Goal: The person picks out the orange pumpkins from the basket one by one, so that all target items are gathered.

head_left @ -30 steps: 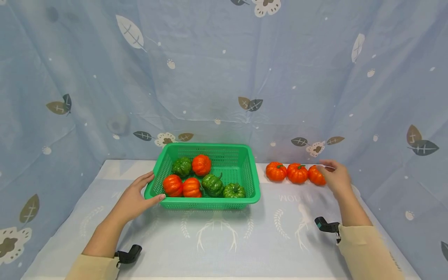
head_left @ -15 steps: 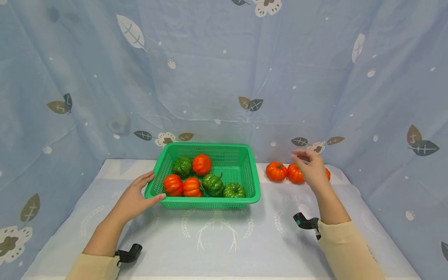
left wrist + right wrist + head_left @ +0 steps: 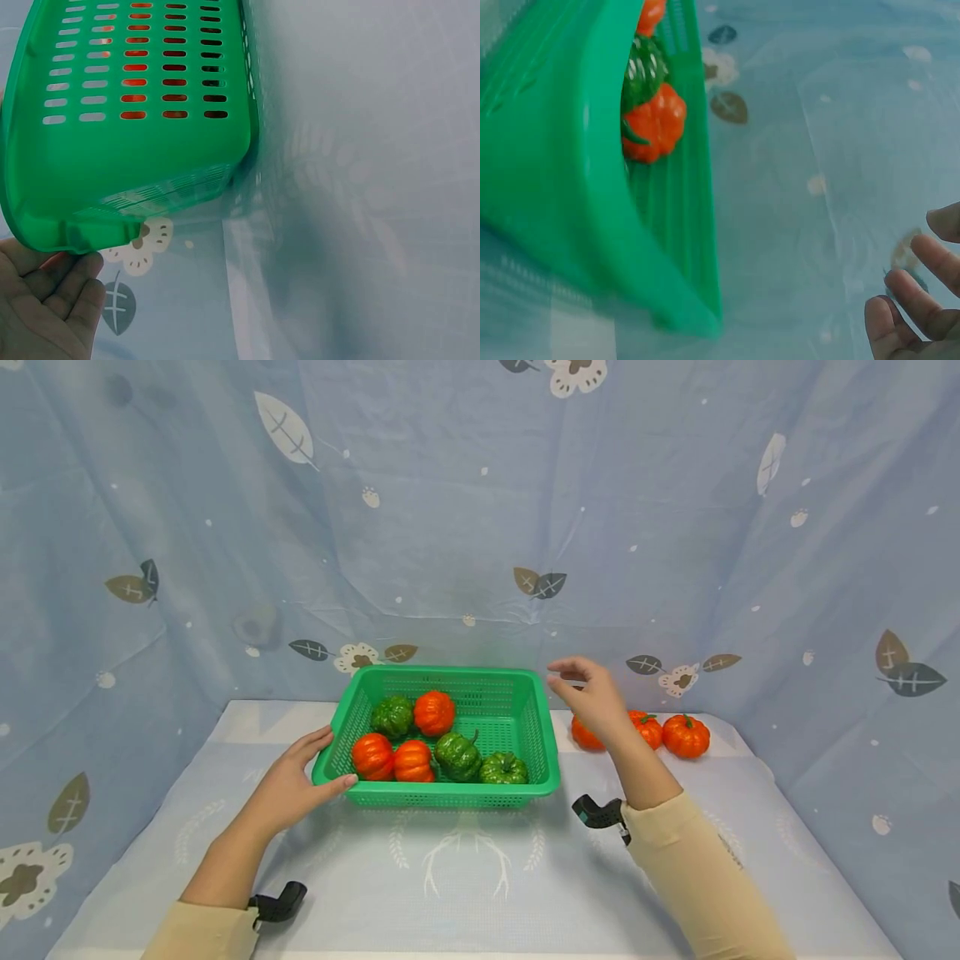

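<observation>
A green plastic basket (image 3: 442, 789) stands on the table with several small pumpkins in it. Some are orange, such as the orange pumpkin (image 3: 434, 713) at the back, and others green, like the green pumpkin (image 3: 458, 756). My left hand (image 3: 288, 789) holds the basket's near left corner, thumb at the front rim and fingers along the left side. In the left wrist view those fingers (image 3: 71, 289) reach under the rim. Just off the basket's right rim, my right hand (image 3: 592, 697) hovers with loosely bent fingers and nothing in it.
To the right of the basket, three orange pumpkins sit in a row along the table's back: the left pumpkin (image 3: 587, 735) and middle pumpkin (image 3: 648, 730) partly behind the right hand, and the right pumpkin (image 3: 686, 737). A patterned blue curtain (image 3: 450, 527) hangs behind.
My right hand has moved left from the rightmost pumpkin, over the row, to the basket's right rim, uncovering that pumpkin. The left hand and basket have stayed in place.
</observation>
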`<state>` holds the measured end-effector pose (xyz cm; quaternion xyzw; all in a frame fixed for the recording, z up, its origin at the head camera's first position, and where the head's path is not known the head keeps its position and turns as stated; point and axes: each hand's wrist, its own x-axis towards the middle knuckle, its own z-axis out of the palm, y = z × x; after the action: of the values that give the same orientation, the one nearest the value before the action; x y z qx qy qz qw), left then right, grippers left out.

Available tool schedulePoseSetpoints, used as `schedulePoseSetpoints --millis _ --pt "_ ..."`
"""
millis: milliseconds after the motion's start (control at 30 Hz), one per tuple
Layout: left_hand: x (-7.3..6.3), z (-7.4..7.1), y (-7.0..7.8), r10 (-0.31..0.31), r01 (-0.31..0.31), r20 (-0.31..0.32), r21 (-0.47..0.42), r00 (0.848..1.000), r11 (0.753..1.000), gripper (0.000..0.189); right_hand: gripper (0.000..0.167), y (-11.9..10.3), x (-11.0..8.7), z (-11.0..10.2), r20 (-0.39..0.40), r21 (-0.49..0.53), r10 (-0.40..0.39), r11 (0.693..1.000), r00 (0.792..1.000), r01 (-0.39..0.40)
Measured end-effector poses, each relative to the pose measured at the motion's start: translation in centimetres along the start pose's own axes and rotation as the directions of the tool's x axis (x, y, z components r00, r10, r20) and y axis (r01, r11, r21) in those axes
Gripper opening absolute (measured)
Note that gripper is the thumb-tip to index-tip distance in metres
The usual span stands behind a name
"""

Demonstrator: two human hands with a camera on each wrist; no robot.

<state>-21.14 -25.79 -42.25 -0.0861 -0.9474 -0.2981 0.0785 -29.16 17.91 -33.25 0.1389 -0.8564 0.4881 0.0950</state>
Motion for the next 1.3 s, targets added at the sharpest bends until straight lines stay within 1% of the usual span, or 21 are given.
schedulePoseSetpoints --millis 133,300,433,533,633,733,800,933,1133,1300 --pt "0.0 0.0 0.0 -0.002 0.002 0.002 0.0 1.0 1.0 0.092 0.033 -0.8 0.9 1.9 0.076 -0.023 -0.008 1.0 0.997 0.01" --pt "0.0 0.0 0.0 -0.002 0.002 0.003 0.001 1.0 1.0 0.092 0.03 -1.3 2.3 4.3 0.161 -0.031 0.016 0.999 0.987 -0.011" --pt "0.0 -0.1 0.0 -0.005 0.005 0.001 0.003 1.0 1.0 0.092 0.031 -1.6 3.5 6.1 0.24 -0.046 0.011 0.999 0.971 0.0" --pt "0.1 -0.1 0.0 -0.005 0.005 0.002 0.003 1.0 1.0 0.093 0.031 -1.6 4.5 7.2 0.291 -0.032 0.005 0.999 0.957 0.005" --pt "0.1 0.0 0.0 -0.003 0.003 0.003 -0.002 1.0 1.0 0.093 0.03 -1.5 5.6 8.0 0.315 -0.02 0.005 1.0 0.949 0.002" --pt "0.0 0.1 0.0 -0.001 0.001 0.002 -0.005 1.0 1.0 0.094 0.03 -1.3 6.7 9.0 0.337 -0.035 0.008 0.999 0.942 0.004" --pt "-0.1 0.1 -0.1 -0.003 0.003 0.001 -0.006 1.0 1.0 0.094 0.031 -1.1 7.2 9.8 0.363 -0.056 0.014 0.998 0.932 0.007" --pt "-0.3 0.0 -0.2 -0.005 0.005 0.002 -0.002 1.0 1.0 0.093 0.035 -0.7 7.9 11.4 0.424 -0.091 0.033 0.996 0.905 0.007" --pt "-0.3 0.0 -0.2 -0.005 0.005 -0.001 -0.004 1.0 1.0 0.093 0.044 -0.4 8.6 13.5 0.484 -0.077 0.082 0.996 0.871 -0.051" --pt "-0.2 0.2 0.0 -0.006 0.006 0.0 -0.018 1.0 1.0 0.092 0.048 0.2 8.9 14.6 0.5 -0.103 0.123 0.991 0.858 -0.082"
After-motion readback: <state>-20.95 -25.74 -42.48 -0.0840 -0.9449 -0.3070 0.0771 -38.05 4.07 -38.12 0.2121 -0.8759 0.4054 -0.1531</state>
